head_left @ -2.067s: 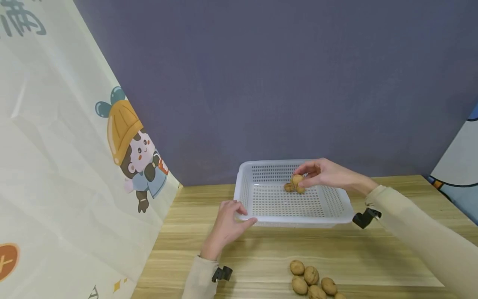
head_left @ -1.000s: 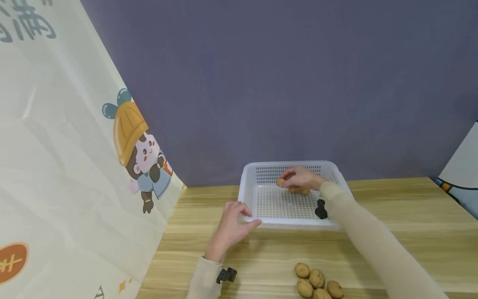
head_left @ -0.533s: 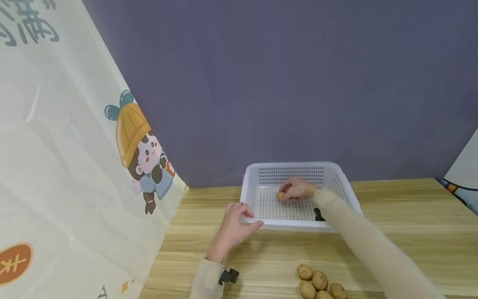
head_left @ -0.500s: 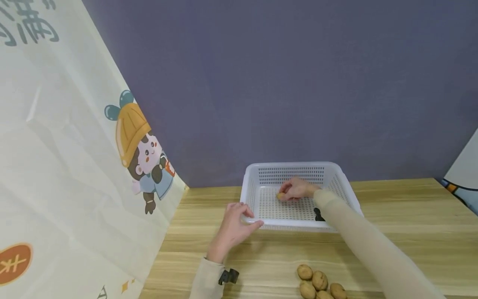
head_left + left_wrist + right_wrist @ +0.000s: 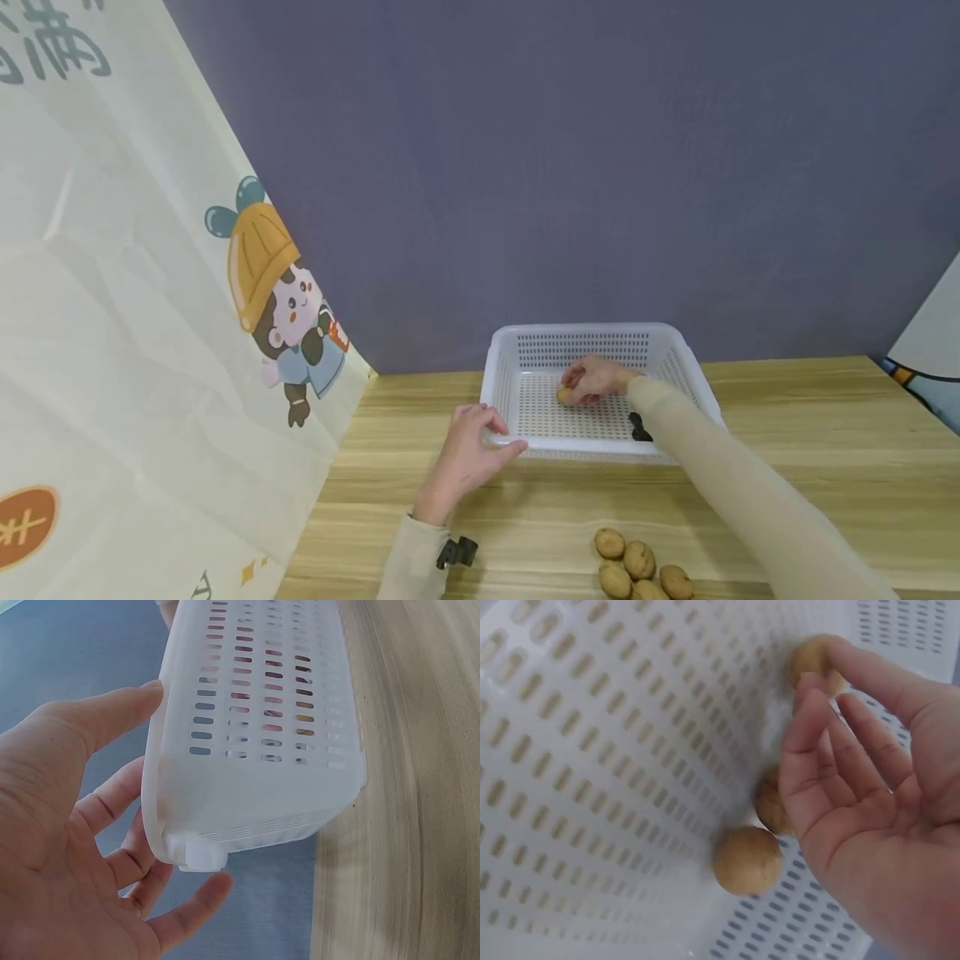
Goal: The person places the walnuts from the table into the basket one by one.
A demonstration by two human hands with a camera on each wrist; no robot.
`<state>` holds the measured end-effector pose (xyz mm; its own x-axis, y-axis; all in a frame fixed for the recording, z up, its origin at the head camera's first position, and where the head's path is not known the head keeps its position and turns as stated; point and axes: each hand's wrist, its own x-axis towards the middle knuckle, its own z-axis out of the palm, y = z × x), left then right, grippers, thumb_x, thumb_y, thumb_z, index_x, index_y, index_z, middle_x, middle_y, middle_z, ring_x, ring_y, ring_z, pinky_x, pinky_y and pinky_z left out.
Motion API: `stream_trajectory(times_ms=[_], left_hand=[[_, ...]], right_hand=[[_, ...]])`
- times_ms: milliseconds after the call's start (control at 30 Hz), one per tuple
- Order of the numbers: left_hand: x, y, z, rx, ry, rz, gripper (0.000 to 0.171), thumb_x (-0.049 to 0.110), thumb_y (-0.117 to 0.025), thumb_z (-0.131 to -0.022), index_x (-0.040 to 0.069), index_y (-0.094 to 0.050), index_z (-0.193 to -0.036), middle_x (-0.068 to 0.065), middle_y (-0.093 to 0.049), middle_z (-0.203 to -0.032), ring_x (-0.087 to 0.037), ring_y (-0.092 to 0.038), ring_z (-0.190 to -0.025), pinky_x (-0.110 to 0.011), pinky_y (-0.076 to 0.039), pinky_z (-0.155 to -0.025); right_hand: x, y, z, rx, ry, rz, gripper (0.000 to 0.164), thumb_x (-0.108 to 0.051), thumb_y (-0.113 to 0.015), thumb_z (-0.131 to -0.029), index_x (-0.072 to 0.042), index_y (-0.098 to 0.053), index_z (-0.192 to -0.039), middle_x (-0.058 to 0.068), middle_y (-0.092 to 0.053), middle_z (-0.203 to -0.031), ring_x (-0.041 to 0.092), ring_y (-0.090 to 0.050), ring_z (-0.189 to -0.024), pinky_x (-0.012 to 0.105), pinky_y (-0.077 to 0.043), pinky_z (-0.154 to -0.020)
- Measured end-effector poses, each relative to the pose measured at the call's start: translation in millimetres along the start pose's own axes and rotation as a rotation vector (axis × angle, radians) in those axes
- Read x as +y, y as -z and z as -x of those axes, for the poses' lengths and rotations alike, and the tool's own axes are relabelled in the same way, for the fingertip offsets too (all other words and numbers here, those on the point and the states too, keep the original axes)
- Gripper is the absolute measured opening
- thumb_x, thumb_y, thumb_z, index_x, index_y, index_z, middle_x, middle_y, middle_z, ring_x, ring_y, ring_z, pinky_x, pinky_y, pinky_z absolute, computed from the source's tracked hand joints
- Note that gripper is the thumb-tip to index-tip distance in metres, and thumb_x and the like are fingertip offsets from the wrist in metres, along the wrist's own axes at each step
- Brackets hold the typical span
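Note:
A white plastic basket (image 5: 592, 447) with slotted walls stands on the table. My left hand (image 5: 468, 458) holds its near left corner; in the left wrist view the thumb (image 5: 124, 712) presses on the rim and the other fingers reach around the corner. Down inside the basket, my right hand (image 5: 600, 379) pinches a walnut (image 5: 564, 395) between thumb and fingertips, low over the slotted floor. The right wrist view shows that walnut (image 5: 810, 664) partly covered by the fingers. Two more, a pale walnut (image 5: 748, 861) and a darker walnut (image 5: 771, 801), lie beside the hand.
Several walnuts (image 5: 639, 560) lie in a cluster on the wooden table (image 5: 540, 517), in front of the basket at the frame's lower edge. A dark blue-grey panel (image 5: 570, 183) rises behind the basket. A white printed sheet (image 5: 142, 333) borders the table on the left.
My right hand has moved left and down into the basket, carrying the walnut from above the other two to near the floor. The left hand keeps its hold on the corner.

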<state>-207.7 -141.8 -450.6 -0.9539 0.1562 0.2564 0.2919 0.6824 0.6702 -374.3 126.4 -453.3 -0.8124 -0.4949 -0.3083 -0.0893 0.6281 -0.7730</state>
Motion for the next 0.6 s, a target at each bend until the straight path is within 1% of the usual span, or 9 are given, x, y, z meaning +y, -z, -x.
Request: stream_trajectory(times_ms=[33, 100, 167, 233, 300, 433, 533, 600], left_hand=[[0.0, -0.2, -0.1, -0.001, -0.002, -0.002, 0.032, 0.035, -0.09, -0.083, 0.017, -0.064, -0.087, -0.002, -0.071, -0.11, -0.027, -0.049, -0.127, -0.052, -0.045, -0.107], [0.3, -0.2, -0.4, -0.002, -0.001, 0.002, 0.031, 0.035, -0.09, -0.083, 0.019, -0.063, -0.086, -0.002, -0.07, -0.11, -0.028, -0.049, -0.127, -0.052, -0.045, -0.107], [0.4, 0.0, -0.6, -0.002, -0.001, 0.004, 0.031, 0.034, -0.09, -0.083, 0.02, -0.063, -0.086, -0.002, -0.07, -0.109, -0.028, -0.05, -0.127, -0.053, -0.045, -0.108], [-0.1, 0.2, -0.9, 0.001, -0.004, -0.003, 0.031, 0.034, -0.09, -0.083, 0.02, -0.063, -0.086, -0.002, -0.07, -0.108, -0.028, -0.05, -0.127, -0.053, -0.046, -0.108], [-0.5, 0.4, -0.9, 0.005, -0.006, -0.007, 0.031, 0.034, -0.09, -0.083, 0.02, -0.062, -0.086, -0.002, -0.07, -0.108, -0.029, -0.05, -0.127, -0.053, -0.046, -0.108], [-1.4, 0.3, -0.3, 0.012, -0.007, -0.009, 0.031, 0.033, -0.09, -0.083, 0.02, -0.062, -0.085, -0.002, -0.07, -0.107, -0.029, -0.051, -0.127, -0.052, -0.046, -0.108], [-1.6, 0.4, 0.5, 0.015, -0.01, 0.002, 0.03, 0.032, -0.09, -0.083, 0.02, -0.062, -0.085, -0.001, -0.07, -0.105, -0.028, -0.051, -0.125, -0.051, -0.045, -0.107], [-2.1, 0.2, 0.8, 0.014, -0.011, 0.009, 0.03, 0.032, -0.09, -0.083, 0.02, -0.062, -0.085, -0.001, -0.07, -0.105, -0.028, -0.051, -0.125, -0.051, -0.046, -0.106]], right_hand=[[-0.7, 3.7, 1.0, -0.017, 0.001, -0.019, 0.051, -0.013, -0.083, -0.09, 0.006, -0.062, -0.133, 0.018, -0.072, -0.123, 0.017, -0.067, -0.082, 0.034, -0.058, -0.071], [-2.8, 13.5, 3.4, -0.043, 0.011, -0.024, 0.056, -0.013, -0.08, -0.092, 0.008, -0.057, -0.138, 0.019, -0.07, -0.129, 0.016, -0.063, -0.079, 0.034, -0.056, -0.071], [-6.3, 24.4, 6.1, -0.049, 0.023, -0.023, 0.057, -0.014, -0.078, -0.094, 0.009, -0.055, -0.141, 0.02, -0.071, -0.13, 0.016, -0.059, -0.075, 0.034, -0.051, -0.069], [-11.5, 35.6, 11.1, -0.043, 0.046, 0.003, 0.058, -0.019, -0.076, -0.096, 0.008, -0.054, -0.143, 0.019, -0.071, -0.13, 0.016, -0.059, -0.076, 0.034, -0.051, -0.068], [-18.7, 46.2, 18.6, -0.035, 0.069, 0.028, 0.059, -0.025, -0.075, -0.098, 0.005, -0.055, -0.145, 0.019, -0.071, -0.132, 0.019, -0.062, -0.082, 0.035, -0.053, -0.071], [-36.3, 64.7, 39.3, -0.018, 0.099, 0.053, 0.054, -0.032, -0.072, -0.102, -0.004, -0.059, -0.146, 0.018, -0.069, -0.139, 0.022, -0.069, -0.099, 0.037, -0.058, -0.079], [-48.3, 74.1, 56.6, 0.008, 0.133, 0.048, 0.05, -0.034, -0.072, -0.102, -0.01, -0.062, -0.144, 0.017, -0.068, -0.142, 0.02, -0.071, -0.105, 0.036, -0.059, -0.08], [-55.1, 76.3, 69.1, 0.024, 0.16, 0.031, 0.05, -0.035, -0.073, -0.102, -0.01, -0.062, -0.144, 0.017, -0.068, -0.143, 0.02, -0.072, -0.107, 0.038, -0.06, -0.082]])
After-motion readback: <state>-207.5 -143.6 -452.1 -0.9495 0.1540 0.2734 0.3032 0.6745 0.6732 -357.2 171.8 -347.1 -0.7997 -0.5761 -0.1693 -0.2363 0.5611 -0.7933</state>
